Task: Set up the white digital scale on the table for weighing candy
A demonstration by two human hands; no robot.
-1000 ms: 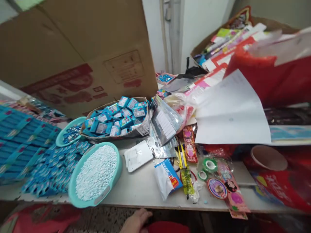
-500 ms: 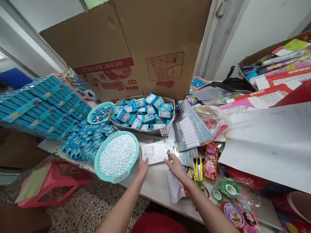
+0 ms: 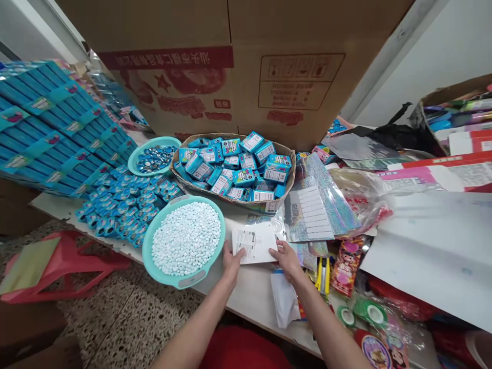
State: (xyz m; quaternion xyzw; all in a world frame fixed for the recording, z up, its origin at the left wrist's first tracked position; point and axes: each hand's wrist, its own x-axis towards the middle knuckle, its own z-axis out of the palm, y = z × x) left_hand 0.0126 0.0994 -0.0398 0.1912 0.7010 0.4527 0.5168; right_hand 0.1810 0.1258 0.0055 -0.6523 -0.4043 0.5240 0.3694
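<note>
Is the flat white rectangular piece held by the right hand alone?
No, the left hand and right hand grip opposite edges of the white piece.

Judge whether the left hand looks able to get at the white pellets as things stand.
Probably yes: the left hand is right beside the teal basin, and nothing covers the white pellets. It grips the white packet, so would likely let go first.

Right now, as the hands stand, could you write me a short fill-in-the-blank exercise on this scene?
The left hand and right hand hold a flat item coloured ____. The basin of pale pellets stands to that item's ____. Small blue boxes fill a tray made of ____.
Missing words: white; left; cardboard.
</note>
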